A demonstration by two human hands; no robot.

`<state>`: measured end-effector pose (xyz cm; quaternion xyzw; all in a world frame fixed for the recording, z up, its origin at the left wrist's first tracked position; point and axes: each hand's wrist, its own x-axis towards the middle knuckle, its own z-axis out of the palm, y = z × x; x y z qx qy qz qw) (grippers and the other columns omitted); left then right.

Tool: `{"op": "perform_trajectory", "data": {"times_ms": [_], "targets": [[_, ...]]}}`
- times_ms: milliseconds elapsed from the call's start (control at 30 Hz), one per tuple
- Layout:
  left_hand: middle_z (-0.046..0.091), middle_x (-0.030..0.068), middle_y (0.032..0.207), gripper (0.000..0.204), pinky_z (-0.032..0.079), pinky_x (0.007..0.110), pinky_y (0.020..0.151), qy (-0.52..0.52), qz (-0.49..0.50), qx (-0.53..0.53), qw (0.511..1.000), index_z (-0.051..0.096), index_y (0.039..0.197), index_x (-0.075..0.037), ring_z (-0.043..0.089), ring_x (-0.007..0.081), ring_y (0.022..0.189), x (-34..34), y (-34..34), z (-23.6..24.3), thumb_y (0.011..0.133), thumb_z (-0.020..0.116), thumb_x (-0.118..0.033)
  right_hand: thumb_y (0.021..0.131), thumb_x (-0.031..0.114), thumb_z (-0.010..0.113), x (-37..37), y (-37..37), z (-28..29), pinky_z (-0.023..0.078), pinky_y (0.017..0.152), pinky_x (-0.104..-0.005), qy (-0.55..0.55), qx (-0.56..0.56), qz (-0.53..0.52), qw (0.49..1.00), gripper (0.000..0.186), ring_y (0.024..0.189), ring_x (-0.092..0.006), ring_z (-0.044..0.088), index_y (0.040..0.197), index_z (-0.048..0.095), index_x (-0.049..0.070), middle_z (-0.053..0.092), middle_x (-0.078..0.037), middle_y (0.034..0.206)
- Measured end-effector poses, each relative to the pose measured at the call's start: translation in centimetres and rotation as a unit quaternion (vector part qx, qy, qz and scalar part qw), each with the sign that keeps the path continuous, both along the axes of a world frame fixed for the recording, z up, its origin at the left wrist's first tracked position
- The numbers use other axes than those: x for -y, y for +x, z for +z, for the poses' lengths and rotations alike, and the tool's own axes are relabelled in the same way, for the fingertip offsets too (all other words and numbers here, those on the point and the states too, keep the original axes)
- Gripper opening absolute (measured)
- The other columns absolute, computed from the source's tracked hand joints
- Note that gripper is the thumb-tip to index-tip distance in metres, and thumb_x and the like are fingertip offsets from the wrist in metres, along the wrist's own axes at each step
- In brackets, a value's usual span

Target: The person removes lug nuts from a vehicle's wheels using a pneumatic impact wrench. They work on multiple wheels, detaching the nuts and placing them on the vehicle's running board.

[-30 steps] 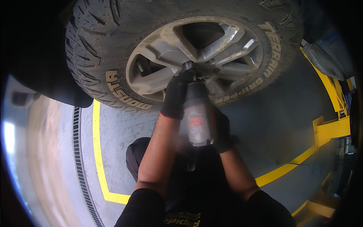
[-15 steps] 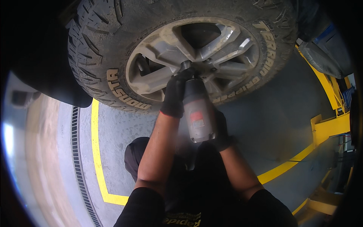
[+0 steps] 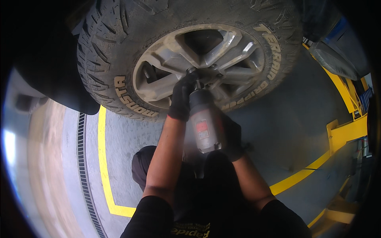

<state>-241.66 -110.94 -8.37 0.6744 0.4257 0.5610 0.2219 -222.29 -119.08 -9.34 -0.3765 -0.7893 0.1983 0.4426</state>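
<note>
A grey-and-black impact wrench [image 3: 204, 127] with a red label points up at the hub of a dusty alloy wheel [image 3: 162, 57]. My left hand [image 3: 181, 97], in a black glove, is closed around the dark socket [image 3: 191, 70] at the tool's front. A bit of bright metal shows between that hand and the wrench's nose. Behind the wrench body, my gloved right hand [image 3: 233, 139] grips its handle; most of those fingers are hidden. Lug nuts [image 3: 219, 75] show in the hub. Whether the socket sits on one is hidden.
A chunky off-road tire [image 3: 103, 51] with raised lettering surrounds the wheel. Yellow lift parts [image 3: 349, 131] stand at the right. Yellow lines [image 3: 104, 158] and a drain grate [image 3: 82, 158] cross the grey floor. My knee [image 3: 143, 166] is below the tire.
The wrench has drawn slightly back and left, and more bright metal shows at its nose. The wheel sits slightly lower in view. Both hands keep their hold.
</note>
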Motion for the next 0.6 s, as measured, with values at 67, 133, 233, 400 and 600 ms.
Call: {"op": "perform_trajectory", "data": {"times_ms": [67, 133, 233, 400, 600], "targets": [[0.065, 0.0097, 0.098, 0.032, 0.050, 0.030, 0.078, -0.051, -0.020, 0.078, 0.995, 0.056, 0.120, 0.002, 0.062, 0.0173, 0.089, -0.4, 0.2, 0.1, 0.090, 0.057, -0.008, 0.079, 0.039, 0.068, -0.1, 0.0, -0.1, 0.055, 0.074, -0.0395, 0.028, 0.030, -0.014, 0.999, 0.059, 0.089, -0.0325, 0.067, 0.127, 0.053, 0.008, 0.066, -0.015, 0.107], [0.065, 0.0081, 0.097, 0.030, 0.050, 0.028, 0.076, -0.076, -0.044, 0.123, 0.988, 0.057, 0.119, 0.001, 0.063, 0.0155, 0.086, 0.4, 0.9, 1.0, 0.090, 0.057, -0.007, 0.079, 0.038, 0.068, 0.0, -0.1, -0.4, 0.055, 0.074, -0.0397, 0.021, 0.053, -0.023, 0.998, 0.055, 0.088, -0.0326, 0.067, 0.124, 0.055, 0.009, 0.066, -0.014, 0.105], [0.065, 0.0068, 0.095, 0.029, 0.050, 0.027, 0.074, -0.081, -0.025, 0.086, 0.993, 0.058, 0.118, 0.000, 0.063, 0.0145, 0.083, -0.1, 0.5, 1.2, 0.089, 0.057, -0.005, 0.079, 0.038, 0.068, -0.2, -0.4, -0.4, 0.055, 0.072, -0.0397, 0.001, 0.059, -0.028, 0.998, 0.050, 0.086, -0.0324, 0.067, 0.119, 0.057, 0.010, 0.066, -0.013, 0.103], [0.066, 0.0062, 0.093, 0.028, 0.050, 0.027, 0.072, 0.010, 0.022, -0.066, 0.998, 0.059, 0.117, -0.001, 0.063, 0.0142, 0.082, 0.1, 0.3, 1.5, 0.089, 0.056, -0.002, 0.078, 0.038, 0.069, -0.2, -0.6, -0.6, 0.055, 0.071, -0.0397, 0.024, 0.035, -0.024, 0.999, 0.049, 0.084, -0.0313, 0.067, 0.117, 0.057, 0.011, 0.066, -0.012, 0.100], [0.065, 0.0062, 0.091, 0.022, 0.050, 0.027, 0.070, -0.124, -0.054, 0.192, 0.972, 0.060, 0.113, -0.001, 0.062, 0.0146, 0.080, -0.9, 0.0, -0.1, 0.095, 0.054, -0.012, 0.078, 0.038, 0.069, 0.0, -0.4, -0.4, 0.055, 0.072, -0.0397, 0.006, 0.028, -0.020, 0.999, 0.050, 0.084, -0.0310, 0.067, 0.117, 0.057, 0.011, 0.066, -0.011, 0.101]]}}
